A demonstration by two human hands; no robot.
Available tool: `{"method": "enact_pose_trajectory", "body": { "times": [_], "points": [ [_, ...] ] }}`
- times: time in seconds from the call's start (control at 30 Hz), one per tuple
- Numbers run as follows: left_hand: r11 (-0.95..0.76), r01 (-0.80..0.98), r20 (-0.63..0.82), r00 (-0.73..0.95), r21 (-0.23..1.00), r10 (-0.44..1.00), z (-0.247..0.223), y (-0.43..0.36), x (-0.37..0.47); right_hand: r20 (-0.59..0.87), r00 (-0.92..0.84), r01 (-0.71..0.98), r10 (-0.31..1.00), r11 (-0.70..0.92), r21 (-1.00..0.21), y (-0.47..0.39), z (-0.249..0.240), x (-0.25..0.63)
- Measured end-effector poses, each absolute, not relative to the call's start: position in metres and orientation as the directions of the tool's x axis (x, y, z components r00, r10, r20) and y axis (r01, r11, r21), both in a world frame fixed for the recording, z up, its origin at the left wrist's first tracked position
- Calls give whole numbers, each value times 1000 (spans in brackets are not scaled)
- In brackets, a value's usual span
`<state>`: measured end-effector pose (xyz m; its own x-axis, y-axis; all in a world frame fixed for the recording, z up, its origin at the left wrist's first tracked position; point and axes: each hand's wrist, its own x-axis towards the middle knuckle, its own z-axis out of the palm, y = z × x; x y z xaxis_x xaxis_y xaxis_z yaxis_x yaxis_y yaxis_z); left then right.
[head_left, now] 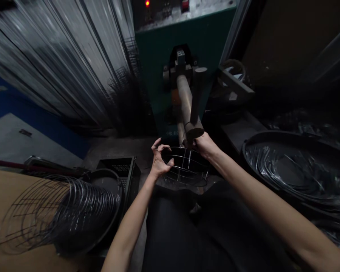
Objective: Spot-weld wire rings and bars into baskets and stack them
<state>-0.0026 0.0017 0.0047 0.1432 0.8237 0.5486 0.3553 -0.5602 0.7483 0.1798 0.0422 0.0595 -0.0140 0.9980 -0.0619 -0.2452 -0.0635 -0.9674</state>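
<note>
A round wire frame [184, 167] with crossing wires hangs below the metal arm [187, 100] of a green machine [155, 56]. My left hand [160, 160] is at the frame's left edge, thumb and fingers curved apart around the rim, without closing on it. At the lower end of the metal arm is my right hand [205, 145], near the frame's upper right edge. Its fingers are mostly hidden behind the arm's round end, so what they hold cannot be made out.
Stacked wire frames [82, 204] lean in a dark round tub at the left, beside a black crate [130, 166]. A wide pan [286, 136] of shiny wire pieces stands at the right. Corrugated sheet [59, 49] rises behind at the left.
</note>
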Motion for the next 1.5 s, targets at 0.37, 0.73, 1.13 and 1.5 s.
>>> {"method": "enact_pose_trajectory", "body": {
  "times": [0.37,0.73,1.13,1.5],
  "points": [
    [-712,296,664,257,637,702,2,7,-3,-250,116,-209,961,-223,-952,59,89,202],
    [-958,229,628,723,174,287,49,-171,35,-32,-209,844,977,164,-511,-126,123,292],
    [272,-161,-166,479,949,862,83,-169,81,-11,-438,691,899,329,-643,-54,40,259],
    [318,-202,-217,404,926,889,64,-149,72,-73,-467,788,881,377,-487,-32,33,229]
  ]
}}
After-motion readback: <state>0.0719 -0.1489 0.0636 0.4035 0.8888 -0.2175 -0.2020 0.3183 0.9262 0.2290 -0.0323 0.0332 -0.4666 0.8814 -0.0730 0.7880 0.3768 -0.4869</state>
